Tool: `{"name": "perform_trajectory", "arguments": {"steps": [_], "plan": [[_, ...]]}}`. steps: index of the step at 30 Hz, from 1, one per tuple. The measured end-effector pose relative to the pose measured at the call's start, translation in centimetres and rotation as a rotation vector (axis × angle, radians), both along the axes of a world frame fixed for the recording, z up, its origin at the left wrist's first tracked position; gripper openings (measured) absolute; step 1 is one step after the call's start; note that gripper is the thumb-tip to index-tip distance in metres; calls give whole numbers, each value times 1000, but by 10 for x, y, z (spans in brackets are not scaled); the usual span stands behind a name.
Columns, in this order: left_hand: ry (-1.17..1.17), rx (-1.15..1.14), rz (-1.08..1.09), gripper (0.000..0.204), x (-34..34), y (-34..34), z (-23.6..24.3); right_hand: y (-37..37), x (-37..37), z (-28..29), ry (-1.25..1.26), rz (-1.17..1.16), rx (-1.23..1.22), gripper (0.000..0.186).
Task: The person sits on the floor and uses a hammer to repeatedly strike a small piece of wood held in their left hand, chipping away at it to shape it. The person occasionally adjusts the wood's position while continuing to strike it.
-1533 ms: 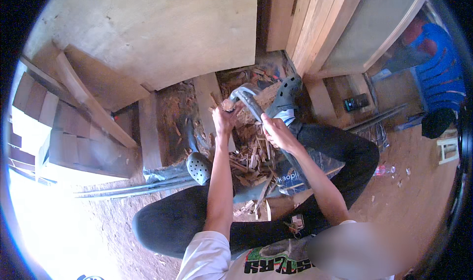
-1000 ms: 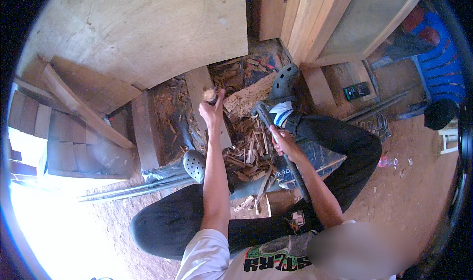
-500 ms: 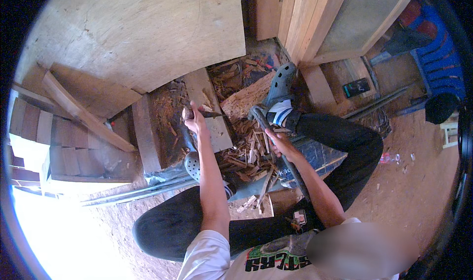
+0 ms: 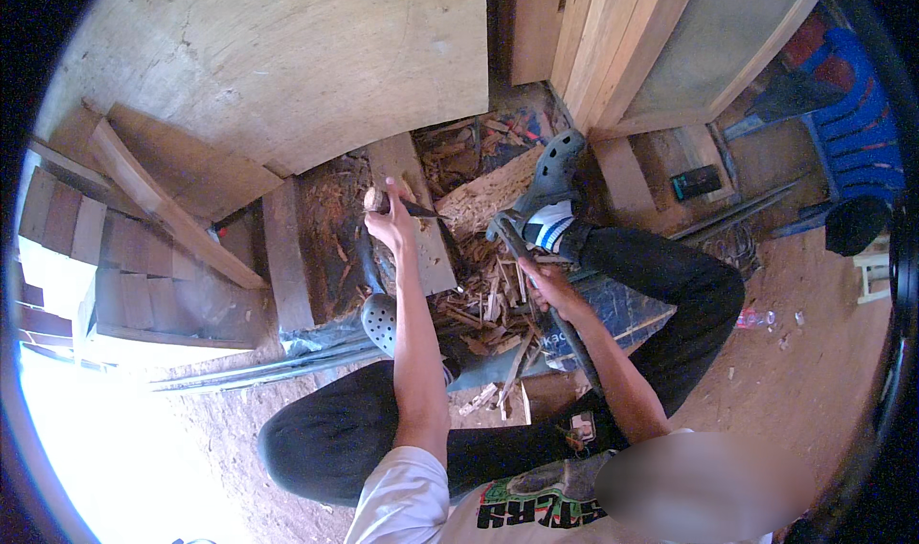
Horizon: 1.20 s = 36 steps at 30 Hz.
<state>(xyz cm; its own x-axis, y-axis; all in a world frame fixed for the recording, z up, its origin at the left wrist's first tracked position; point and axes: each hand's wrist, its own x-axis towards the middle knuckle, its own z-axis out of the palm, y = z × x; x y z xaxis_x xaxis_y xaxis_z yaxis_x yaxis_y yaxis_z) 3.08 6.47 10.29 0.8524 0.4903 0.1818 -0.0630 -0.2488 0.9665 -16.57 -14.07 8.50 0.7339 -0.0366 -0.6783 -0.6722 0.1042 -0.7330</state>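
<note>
My left hand (image 4: 392,223) grips a chisel by its pale, round-topped handle (image 4: 375,199), the dark pointed blade angled rightward toward a crumbly, split piece of wood (image 4: 483,185). My right hand (image 4: 550,290) is closed on a dark, long-handled hammer (image 4: 502,224), whose head rests low beside my grey clog (image 4: 558,166) on the right foot. Broken splinters (image 4: 493,290) lie heaped between my legs, and a flat board (image 4: 426,252) runs under the chisel.
A large plywood sheet (image 4: 278,51) and curved timber (image 4: 172,199) stand at upper left, framed panels (image 4: 689,46) at upper right. A phone (image 4: 696,182) lies near a blue plastic chair (image 4: 852,142). Long rods (image 4: 211,379) cross at left; my legs are bent around the debris.
The hammer head has dropped from beside my left hand toward my right foot. My left hand has shifted leftward with the chisel, then slightly back up and right.
</note>
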Motion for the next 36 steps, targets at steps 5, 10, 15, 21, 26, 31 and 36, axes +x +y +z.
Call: {"name": "perform_trajectory", "arguments": {"steps": [5, 10, 15, 21, 26, 31, 36], "plan": [[-23, 69, 8, 35, -11, -10, -5, 1, 0, 0, 39, -25, -10, 50], [5, 1, -1, 39, -12, -18, -11, 1, 1, 1, 61, -26, -31, 50], [75, 102, 31, 46, -14, -19, -13, 0, 1, 1, 54, -12, -21, 50], [78, 97, 24, 44, -17, -22, -8, 0, 0, -3, 28, 1, -33, 49], [-86, 71, -6, 43, -18, -28, -10, -1, 0, -8, 21, 7, -16, 48], [-78, 82, -46, 40, -16, -30, -12, -1, 0, -12, 28, -5, -51, 48], [-30, 92, -73, 37, -17, -30, -9, -2, -1, -14, 20, 8, -44, 50]]}}
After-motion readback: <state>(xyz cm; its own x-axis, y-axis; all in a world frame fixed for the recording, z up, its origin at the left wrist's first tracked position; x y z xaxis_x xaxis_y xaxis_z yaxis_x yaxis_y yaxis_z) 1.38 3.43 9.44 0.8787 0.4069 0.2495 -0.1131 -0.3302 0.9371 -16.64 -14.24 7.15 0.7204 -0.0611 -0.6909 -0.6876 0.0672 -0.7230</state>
